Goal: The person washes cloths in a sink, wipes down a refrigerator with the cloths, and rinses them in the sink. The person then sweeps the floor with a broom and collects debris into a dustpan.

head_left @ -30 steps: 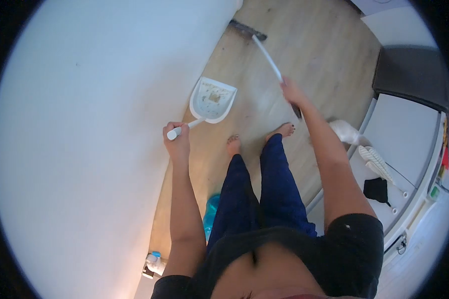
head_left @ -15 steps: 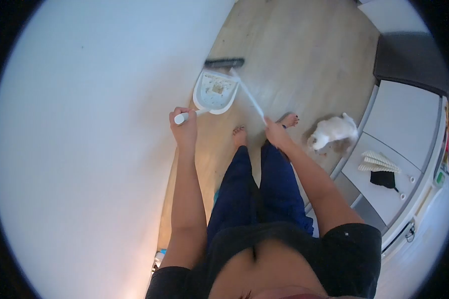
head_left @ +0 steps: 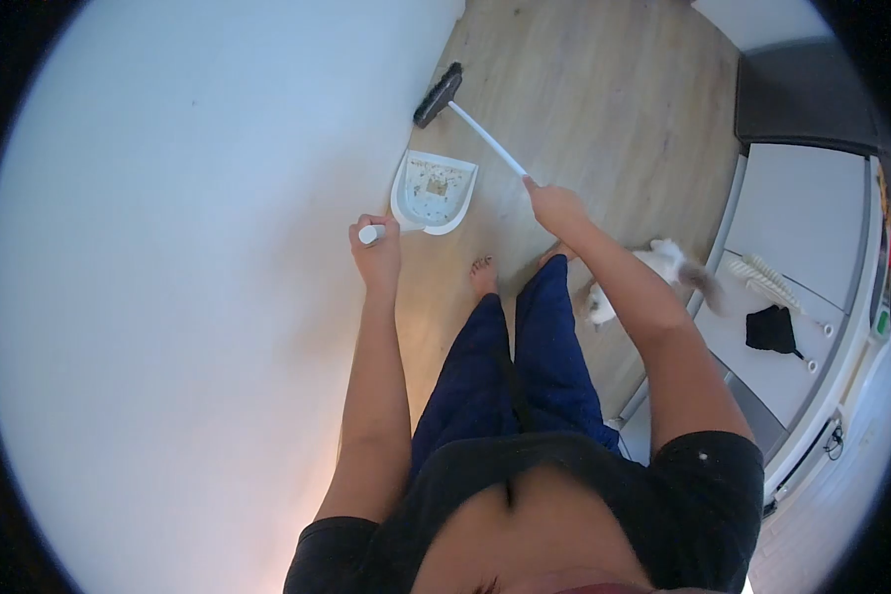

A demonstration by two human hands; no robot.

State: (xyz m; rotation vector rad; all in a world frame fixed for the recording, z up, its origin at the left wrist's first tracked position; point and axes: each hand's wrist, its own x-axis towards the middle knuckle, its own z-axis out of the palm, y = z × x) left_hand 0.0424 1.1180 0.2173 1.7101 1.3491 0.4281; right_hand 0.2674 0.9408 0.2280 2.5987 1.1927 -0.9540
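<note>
My left hand (head_left: 376,255) is closed around the white upright handle of a dustpan (head_left: 451,217). The dustpan's white tray rests on the floor beside the wall, with brownish crumbs and a small tan scrap in it. My right hand (head_left: 556,210) grips the white stick of a broom (head_left: 439,95). The broom's dark bristled head is slanted on the floor near the wall, beyond the dustpan's front edge and apart from it.
A white wall (head_left: 218,247) runs along the left, and wooden flooring (head_left: 604,99) lies ahead. A white cat (head_left: 661,259) with a greyish tail is close by my right forearm and foot. White cabinets (head_left: 797,223) stand at the right, with a black cloth (head_left: 770,330) hanging there.
The broom head has moved away from the dustpan's edge, further along the wall, and turned to a slant. My right hand rose with it. The cat has turned and shifted towards my legs.
</note>
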